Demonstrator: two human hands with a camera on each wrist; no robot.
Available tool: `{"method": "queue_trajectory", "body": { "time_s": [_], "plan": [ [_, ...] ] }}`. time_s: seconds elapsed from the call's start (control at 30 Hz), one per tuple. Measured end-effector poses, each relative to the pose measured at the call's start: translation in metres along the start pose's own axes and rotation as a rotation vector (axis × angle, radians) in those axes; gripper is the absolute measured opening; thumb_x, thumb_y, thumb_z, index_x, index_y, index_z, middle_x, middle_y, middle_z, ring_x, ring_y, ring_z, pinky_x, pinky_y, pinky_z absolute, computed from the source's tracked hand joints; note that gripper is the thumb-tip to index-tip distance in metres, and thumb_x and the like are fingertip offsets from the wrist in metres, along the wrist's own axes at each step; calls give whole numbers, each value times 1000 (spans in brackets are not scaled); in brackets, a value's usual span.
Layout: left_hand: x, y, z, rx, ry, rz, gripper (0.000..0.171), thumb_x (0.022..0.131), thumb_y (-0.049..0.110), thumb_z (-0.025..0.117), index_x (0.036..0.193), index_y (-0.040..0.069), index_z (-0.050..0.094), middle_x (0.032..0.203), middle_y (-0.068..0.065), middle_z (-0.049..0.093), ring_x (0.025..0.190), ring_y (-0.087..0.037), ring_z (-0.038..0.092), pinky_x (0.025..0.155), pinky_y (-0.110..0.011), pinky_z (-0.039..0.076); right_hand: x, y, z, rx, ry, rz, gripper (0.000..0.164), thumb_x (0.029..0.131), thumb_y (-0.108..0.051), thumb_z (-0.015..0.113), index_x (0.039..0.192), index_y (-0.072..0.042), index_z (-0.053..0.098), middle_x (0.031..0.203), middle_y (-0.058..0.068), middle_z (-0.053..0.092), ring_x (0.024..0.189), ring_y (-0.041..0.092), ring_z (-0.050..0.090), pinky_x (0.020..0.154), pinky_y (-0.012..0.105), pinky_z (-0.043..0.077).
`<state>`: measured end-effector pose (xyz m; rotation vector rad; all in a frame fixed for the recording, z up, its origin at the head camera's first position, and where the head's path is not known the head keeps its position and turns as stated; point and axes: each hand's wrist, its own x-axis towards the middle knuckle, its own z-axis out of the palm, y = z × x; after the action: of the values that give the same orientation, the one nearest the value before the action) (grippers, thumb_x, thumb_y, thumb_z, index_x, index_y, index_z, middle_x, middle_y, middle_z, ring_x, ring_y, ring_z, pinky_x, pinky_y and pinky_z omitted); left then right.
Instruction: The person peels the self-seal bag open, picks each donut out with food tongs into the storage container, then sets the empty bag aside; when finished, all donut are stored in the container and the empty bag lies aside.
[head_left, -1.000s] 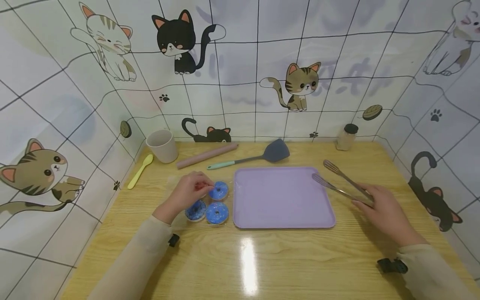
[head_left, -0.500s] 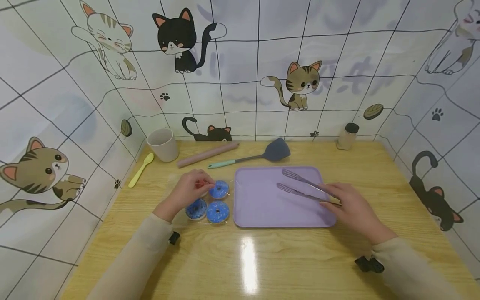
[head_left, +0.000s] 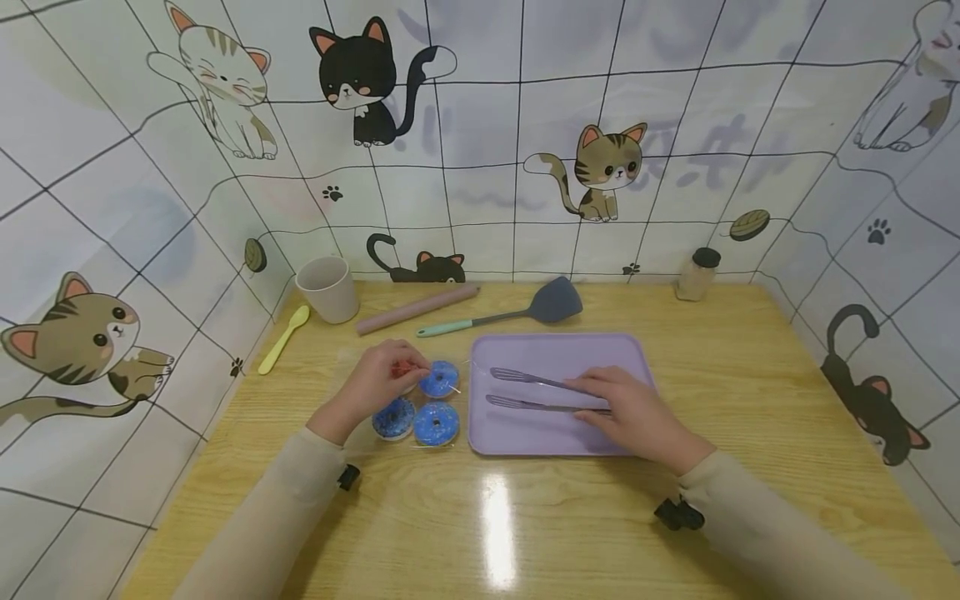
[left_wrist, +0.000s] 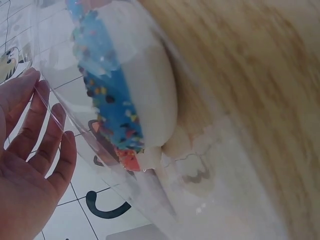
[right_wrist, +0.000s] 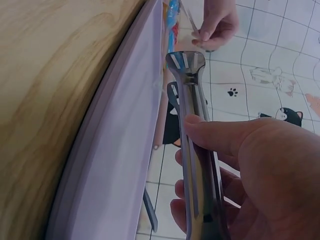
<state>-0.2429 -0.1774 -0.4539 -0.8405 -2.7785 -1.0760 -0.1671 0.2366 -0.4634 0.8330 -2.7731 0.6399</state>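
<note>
My left hand [head_left: 378, 377] pinches the edge of a clear plastic bag [left_wrist: 210, 165] between thumb and fingertips. Inside the bag lie several toy-like doughnuts, among them a blue sprinkled doughnut [head_left: 437, 423] and a blue-topped, white-based doughnut [left_wrist: 155, 85]. A red doughnut [head_left: 405, 367] is mostly hidden behind the left hand. The metal tongs [head_left: 528, 404] are gripped in my right hand [head_left: 626, 414], their arms apart and pointing left above the lilac tray [head_left: 555, 437]. In the right wrist view, the thumb presses along one arm of the tongs [right_wrist: 195, 150], with fingers round the other side.
Along the back lie a mauve rolling pin [head_left: 416, 309] and a spatula [head_left: 555, 302] with a green handle. At back left are a beige cup [head_left: 330, 290] and a yellow spoon [head_left: 283, 340]. A dark-lidded jar [head_left: 696, 275] stands back right, near the patterned wall.
From right of the tray, my right hand has carried the tongs leftward over it, so their tips now point close to the doughnuts. My left hand stays in place.
</note>
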Motion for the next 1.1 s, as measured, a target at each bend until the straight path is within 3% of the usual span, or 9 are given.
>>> {"method": "queue_trajectory", "body": {
  "time_s": [0.43, 0.83, 1.1],
  "plan": [
    [2, -1, 1, 0, 22, 30, 3, 94, 19, 78, 96, 16, 79, 95, 3, 71, 89, -22, 60, 77, -41, 54, 34, -22, 17, -35, -60, -30, 48, 93, -29, 79, 138, -21, 67, 132, 5, 67, 123, 24, 63, 102, 46, 54],
    [1, -1, 5, 13, 25, 53, 3, 94, 14, 77, 96, 13, 79, 97, 1, 73, 87, -15, 60, 73, -32, 53, 51, -22, 31, -13, -52, -15, 51, 90, -31, 82, 137, -18, 67, 132, 6, 67, 122, 24, 62, 102, 46, 54],
    [4, -3, 6, 18, 56, 46, 6, 95, 21, 77, 96, 15, 79, 96, 1, 70, 81, -20, 56, 70, -33, 49, 59, -28, 30, -3, -89, 2, 52, 89, -29, 83, 137, -15, 66, 134, 8, 66, 125, 26, 61, 105, 46, 52]
  ]
}}
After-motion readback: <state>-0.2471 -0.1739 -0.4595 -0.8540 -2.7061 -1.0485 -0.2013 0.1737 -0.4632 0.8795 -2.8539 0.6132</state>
